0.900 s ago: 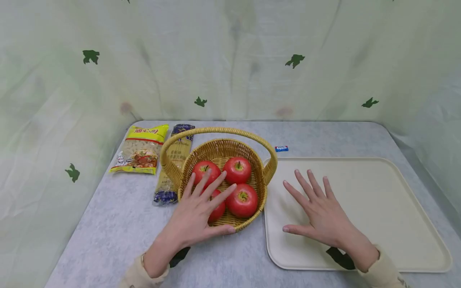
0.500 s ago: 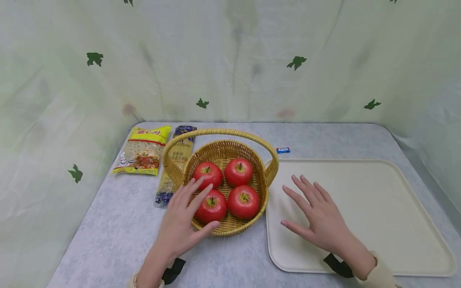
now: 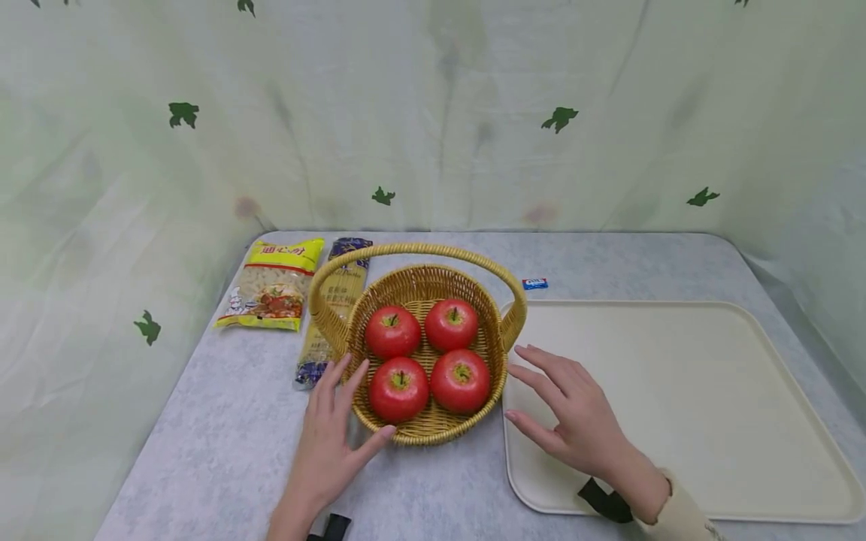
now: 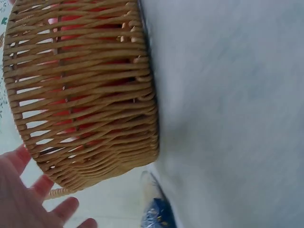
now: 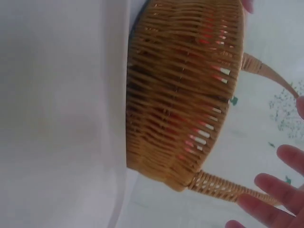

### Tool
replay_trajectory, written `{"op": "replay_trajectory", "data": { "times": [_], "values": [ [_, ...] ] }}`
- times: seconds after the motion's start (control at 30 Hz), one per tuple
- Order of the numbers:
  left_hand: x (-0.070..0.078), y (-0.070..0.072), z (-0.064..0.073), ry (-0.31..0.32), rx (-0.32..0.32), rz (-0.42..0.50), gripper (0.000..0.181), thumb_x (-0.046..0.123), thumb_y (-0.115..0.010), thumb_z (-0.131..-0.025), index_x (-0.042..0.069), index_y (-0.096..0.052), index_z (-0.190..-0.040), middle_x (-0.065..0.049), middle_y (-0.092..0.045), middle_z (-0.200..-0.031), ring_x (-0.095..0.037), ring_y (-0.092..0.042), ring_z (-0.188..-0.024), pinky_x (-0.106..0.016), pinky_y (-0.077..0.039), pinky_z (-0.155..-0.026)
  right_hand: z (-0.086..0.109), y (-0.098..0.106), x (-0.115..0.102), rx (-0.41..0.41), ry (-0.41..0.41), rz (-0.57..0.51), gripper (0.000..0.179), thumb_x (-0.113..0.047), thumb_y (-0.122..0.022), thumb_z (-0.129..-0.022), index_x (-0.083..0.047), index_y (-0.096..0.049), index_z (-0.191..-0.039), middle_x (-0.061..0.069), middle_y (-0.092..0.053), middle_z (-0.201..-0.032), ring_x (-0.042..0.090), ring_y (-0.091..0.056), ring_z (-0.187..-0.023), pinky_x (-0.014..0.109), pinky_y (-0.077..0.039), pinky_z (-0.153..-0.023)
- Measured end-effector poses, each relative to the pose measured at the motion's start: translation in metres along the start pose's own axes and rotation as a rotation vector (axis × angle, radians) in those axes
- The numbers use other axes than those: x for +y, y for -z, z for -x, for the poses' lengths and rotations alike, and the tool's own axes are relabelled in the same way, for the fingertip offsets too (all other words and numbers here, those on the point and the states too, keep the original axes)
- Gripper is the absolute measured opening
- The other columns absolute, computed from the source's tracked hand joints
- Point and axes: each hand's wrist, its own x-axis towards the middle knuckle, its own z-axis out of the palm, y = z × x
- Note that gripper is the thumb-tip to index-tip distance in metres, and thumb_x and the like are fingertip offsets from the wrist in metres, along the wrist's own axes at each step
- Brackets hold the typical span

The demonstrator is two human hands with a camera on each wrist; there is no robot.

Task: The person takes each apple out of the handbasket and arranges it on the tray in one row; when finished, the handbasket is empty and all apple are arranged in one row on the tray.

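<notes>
A round wicker basket (image 3: 433, 436) with an arched handle (image 3: 419, 248) stands mid-table, holding several red apples (image 3: 399, 389). My left hand (image 3: 325, 447) is at its near left side, thumb and fingers spread, fingertips right at the rim. In the left wrist view the fingers (image 4: 40, 185) show beside the woven wall. On the other side, my right hand (image 3: 578, 417) hovers over the tray's left part, fingers parted and pointing at the basket's right side. The right wrist view has its fingertips (image 5: 266, 209) overlapping the handle. Neither hand grips anything.
A cream tray (image 3: 676, 451) lies to the right, its left edge close to the basket. Left of the basket are a yellow bag of pasta (image 3: 271, 289) and a long pack of spaghetti (image 3: 314, 353). A small blue packet (image 3: 534, 284) lies behind the tray. A patterned curtain (image 3: 433, 113) surrounds the table.
My left hand has drawn back from over the apples to the basket's left rim. My right hand has moved left toward the basket. The head view has shifted slightly.
</notes>
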Motion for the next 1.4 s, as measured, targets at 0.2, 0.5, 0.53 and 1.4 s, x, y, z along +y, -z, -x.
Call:
{"op": "replay_trajectory", "data": {
  "times": [0.2,0.5,0.53,1.4],
  "values": [
    [-0.002,-0.008,0.006,0.089,-0.080,0.057,0.095,0.042,-0.076,-0.078,0.026,-0.019,-0.153,0.002,-0.004,-0.157,-0.033,-0.005,-0.140,-0.067,-0.019,-0.100,-0.007,-0.010,-0.006,-0.007,0.012,-0.052,0.048,-0.043,-0.058,-0.092,-0.006,-0.063,-0.122,0.009,-0.054,-0.131,0.027,-0.053,-0.113,0.034,-0.039,-0.095],
    [0.000,-0.018,0.005,0.169,-0.083,0.316,0.094,0.028,-0.077,-0.081,0.025,-0.016,-0.153,0.007,0.006,-0.156,-0.032,-0.002,-0.140,-0.070,-0.024,-0.095,-0.022,-0.028,-0.012,-0.056,0.000,-0.105,0.046,-0.041,-0.059,-0.092,-0.008,-0.062,-0.124,0.009,-0.056,-0.127,0.023,-0.052,-0.114,0.038,-0.043,-0.092],
    [0.001,-0.019,0.005,0.172,-0.079,0.341,0.094,0.026,-0.077,-0.081,0.024,-0.016,-0.153,0.008,0.006,-0.156,-0.032,-0.001,-0.140,-0.070,-0.023,-0.096,-0.023,-0.030,-0.012,-0.059,0.001,-0.109,0.046,-0.041,-0.059,-0.093,-0.008,-0.062,-0.125,0.010,-0.056,-0.127,0.023,-0.053,-0.113,0.039,-0.044,-0.091],
    [0.005,-0.025,0.003,0.144,0.021,0.519,0.091,0.006,-0.070,-0.082,0.022,-0.014,-0.152,-0.006,0.004,-0.155,-0.033,-0.011,-0.137,-0.072,-0.017,-0.097,-0.038,-0.054,-0.018,-0.240,-0.169,0.023,0.050,-0.052,-0.073,-0.078,-0.022,-0.066,-0.117,0.010,-0.058,-0.122,0.025,-0.057,-0.106,0.044,-0.043,-0.086]
  ]
}}
